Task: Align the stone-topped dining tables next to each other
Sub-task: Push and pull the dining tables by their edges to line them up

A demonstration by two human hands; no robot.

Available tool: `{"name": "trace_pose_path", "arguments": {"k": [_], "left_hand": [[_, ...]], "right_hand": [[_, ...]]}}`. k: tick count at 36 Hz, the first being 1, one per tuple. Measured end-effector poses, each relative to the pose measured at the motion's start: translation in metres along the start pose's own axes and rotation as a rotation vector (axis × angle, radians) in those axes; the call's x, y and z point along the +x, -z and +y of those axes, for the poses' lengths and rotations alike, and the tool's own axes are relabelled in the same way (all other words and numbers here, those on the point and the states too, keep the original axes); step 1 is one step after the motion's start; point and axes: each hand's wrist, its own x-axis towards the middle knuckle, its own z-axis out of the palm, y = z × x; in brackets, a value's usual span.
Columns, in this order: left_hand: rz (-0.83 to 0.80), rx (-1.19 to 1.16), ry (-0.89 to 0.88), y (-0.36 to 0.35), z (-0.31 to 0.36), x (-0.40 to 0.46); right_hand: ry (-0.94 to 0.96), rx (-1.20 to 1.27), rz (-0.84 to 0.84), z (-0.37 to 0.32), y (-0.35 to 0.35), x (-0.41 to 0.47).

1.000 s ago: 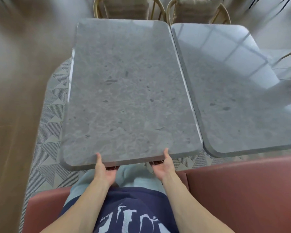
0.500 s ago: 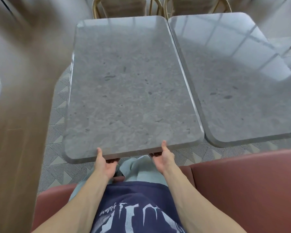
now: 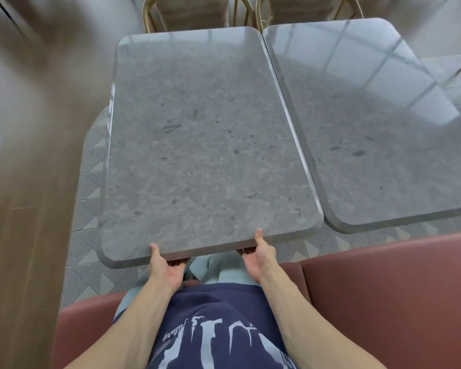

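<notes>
Two grey stone-topped tables stand side by side. The left table (image 3: 197, 145) lies straight before me; the right table (image 3: 378, 134) runs along its right edge with only a thin seam between them, wider at the near corners. My left hand (image 3: 165, 267) grips the left table's near edge, thumb on top and fingers curled underneath. My right hand (image 3: 258, 258) grips the same edge further right in the same way. The near edge of the left table sits slightly closer to me than that of the right table.
I sit on a dusty-red bench (image 3: 383, 302) that runs along the near side. Two wicker chairs (image 3: 192, 12) (image 3: 309, 9) stand at the far ends of the tables. A patterned grey rug (image 3: 91, 209) covers the floor beneath, with wooden flooring (image 3: 24, 209) to the left.
The left table has slid slightly away from me, and its near edge now lines up more closely with the right table's. Both hands keep their grip on the near edge.
</notes>
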Motion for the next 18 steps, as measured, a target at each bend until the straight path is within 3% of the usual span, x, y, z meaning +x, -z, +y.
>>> {"name": "trace_pose_path", "arguments": {"k": [18], "left_hand": [[0.051, -0.076, 0.017, 0.002, 0.001, -0.006]], "right_hand": [[-0.069, -0.032, 0.032, -0.005, -0.003, -0.011]]}}
